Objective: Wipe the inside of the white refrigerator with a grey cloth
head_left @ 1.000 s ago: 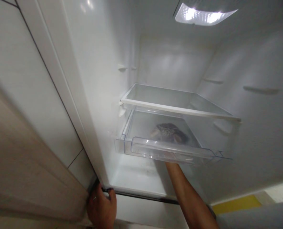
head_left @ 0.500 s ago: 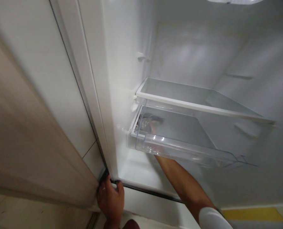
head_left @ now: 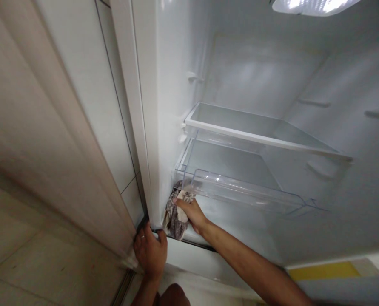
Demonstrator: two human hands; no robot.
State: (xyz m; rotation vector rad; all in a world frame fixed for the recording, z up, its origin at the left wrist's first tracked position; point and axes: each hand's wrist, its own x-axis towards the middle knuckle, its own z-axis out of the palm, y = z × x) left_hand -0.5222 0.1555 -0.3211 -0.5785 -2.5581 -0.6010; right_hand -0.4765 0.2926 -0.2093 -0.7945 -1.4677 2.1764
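Observation:
My right hand point(head_left: 191, 212) is closed on a bunched cloth point(head_left: 178, 225) with a grey-brown and cream pattern. The cloth touches the inner left side of the open refrigerator point(head_left: 166, 106) near its floor, just under the front left corner of a clear plastic drawer point(head_left: 240, 189). Lower left, my left hand point(head_left: 151, 250), with a ring on one finger, has its fingers bent around the refrigerator's bottom front corner, at the dark edge strip. Its fingertips are partly hidden there.
Above the drawer sits a white-rimmed glass shelf point(head_left: 269, 138), tilted in view. A lamp cover point(head_left: 317, 5) shines at the top. A wooden panel point(head_left: 49, 127) and a tiled wall point(head_left: 90, 85) stand close on the left. Something yellow point(head_left: 323, 270) lies at lower right.
My right hand has come forward and down with the cloth, from behind the clear drawer to the front left corner. My left hand stays at the refrigerator's corner; the view has shifted slightly.

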